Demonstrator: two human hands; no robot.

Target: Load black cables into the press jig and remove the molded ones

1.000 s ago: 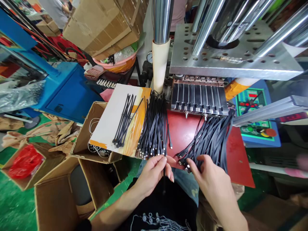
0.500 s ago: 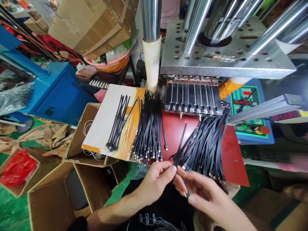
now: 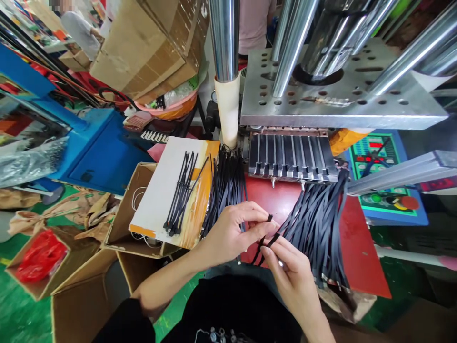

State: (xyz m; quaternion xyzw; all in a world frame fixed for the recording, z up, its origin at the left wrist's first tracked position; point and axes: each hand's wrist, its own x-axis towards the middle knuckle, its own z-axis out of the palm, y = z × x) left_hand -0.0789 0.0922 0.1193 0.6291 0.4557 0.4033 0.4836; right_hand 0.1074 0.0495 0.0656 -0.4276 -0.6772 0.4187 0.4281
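Observation:
My left hand (image 3: 237,231) pinches a short flat black cable (image 3: 270,218) between thumb and fingertips. Close below it, my right hand (image 3: 291,267) grips a black cable too; whether it is the same one I cannot tell. A small metal tip shows at the right fingers. Beside my right hand, a thick pile of flat black cables (image 3: 317,224) hangs over the red tabletop (image 3: 364,252). Another bunch of black cables (image 3: 228,178), partly hidden behind my left hand, lies to the left. Several more cables (image 3: 182,195) rest on a white and yellow board (image 3: 153,190).
A press with a thick steel plate (image 3: 342,107) stands over a slotted metal mould (image 3: 293,155) behind the table. A control panel (image 3: 382,166) is at right. Open cardboard boxes (image 3: 82,295) and a blue machine cabinet (image 3: 100,152) occupy the left. People stand in the background.
Both hands have moved up and closer together over the red tabletop. My left hand now covers part of the middle cable bunch. The view has shifted slightly.

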